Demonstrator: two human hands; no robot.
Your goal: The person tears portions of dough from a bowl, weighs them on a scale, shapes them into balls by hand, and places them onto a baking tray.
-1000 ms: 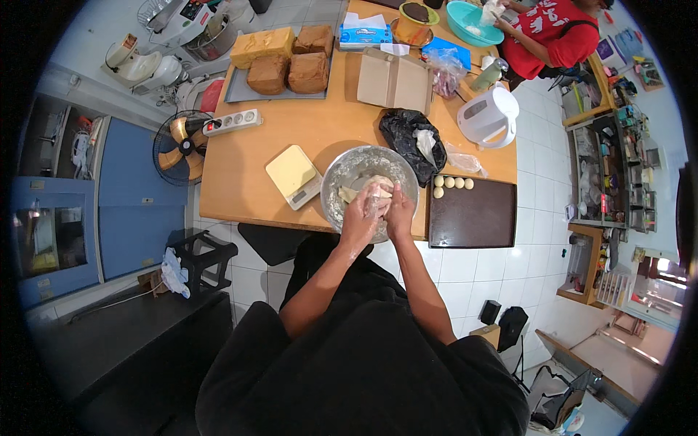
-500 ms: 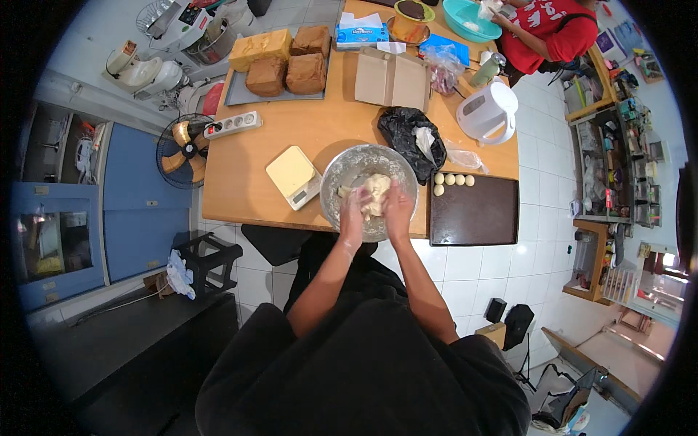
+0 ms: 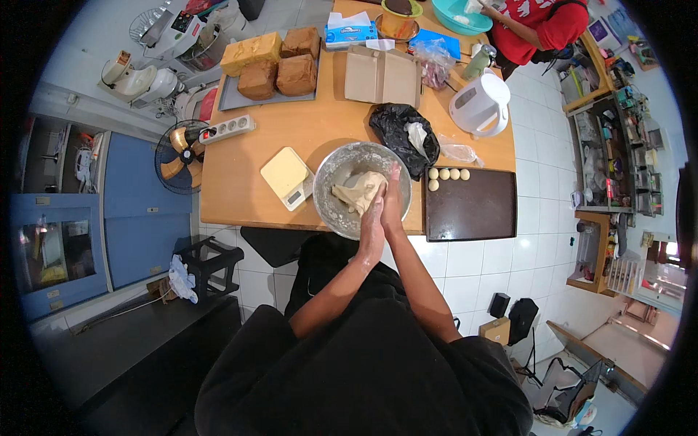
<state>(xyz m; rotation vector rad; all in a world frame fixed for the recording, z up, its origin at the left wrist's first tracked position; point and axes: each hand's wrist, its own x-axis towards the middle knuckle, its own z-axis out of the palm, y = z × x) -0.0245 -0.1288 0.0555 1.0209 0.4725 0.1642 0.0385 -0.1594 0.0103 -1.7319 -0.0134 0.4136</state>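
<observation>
The left hand (image 3: 371,218) and right hand (image 3: 393,208) are pressed palm to palm over the metal bowl (image 3: 329,207) at the tabletop (image 3: 240,192) edge; whether dough is caught between them cannot be told. The dough lump (image 3: 355,192) lies inside the bowl, beside a yellow scale (image 3: 287,176).

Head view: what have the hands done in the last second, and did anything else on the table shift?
Both hands came off the dough mass and closed palm to palm: the left hand and right hand now press together above the near side of the metal bowl. The dough stayed in the bowl. The scale, the dough balls and the dark tray did not move.
</observation>
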